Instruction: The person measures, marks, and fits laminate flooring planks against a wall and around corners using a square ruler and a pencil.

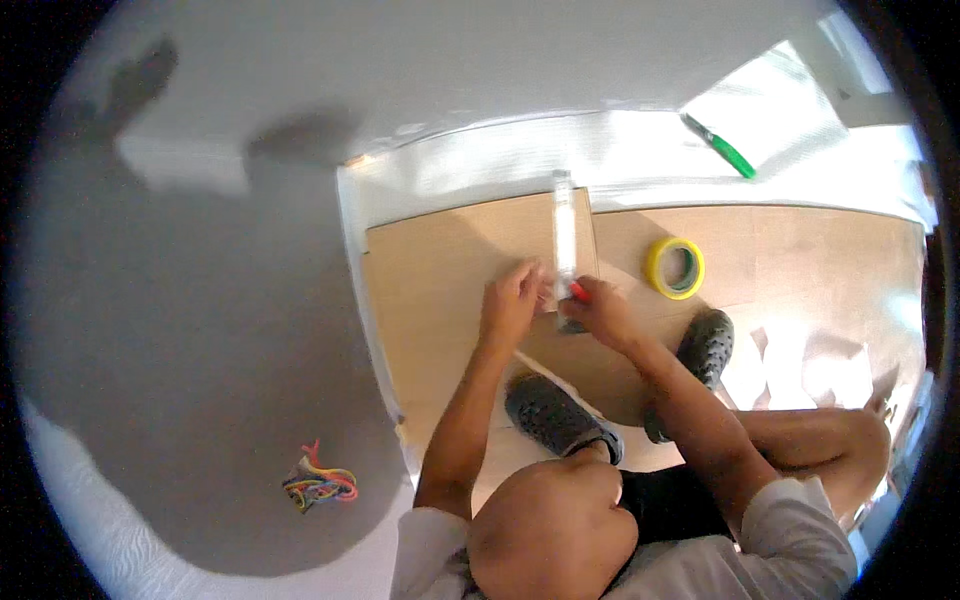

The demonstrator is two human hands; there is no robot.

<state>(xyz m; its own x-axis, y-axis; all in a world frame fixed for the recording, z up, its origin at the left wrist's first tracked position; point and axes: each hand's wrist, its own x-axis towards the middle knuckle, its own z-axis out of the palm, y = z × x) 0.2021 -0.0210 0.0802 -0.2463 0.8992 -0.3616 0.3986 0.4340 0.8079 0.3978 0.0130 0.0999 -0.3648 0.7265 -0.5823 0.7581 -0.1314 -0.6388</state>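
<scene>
A pale, clear ruler-like strip (564,235) lies lengthwise over a tan board (460,240), pointing away from me. My right hand (610,315) is closed at the strip's near end, gripping a small red object (580,291) whose kind I cannot make out. Something dark shows just under those fingers. Just left of the strip, my left hand (512,302) has its fingers bent and drawn together close to its edge. Slight blur there hides what the left fingers hold.
Yellow tape (674,268) in a roll lies right of my hands. Farther off, a green-handled tool (732,156) rests on white sheeting (640,150). Colourful cords (320,482) lie bundled on the shaded floor at left. My dark shoes (556,412) are close below my hands.
</scene>
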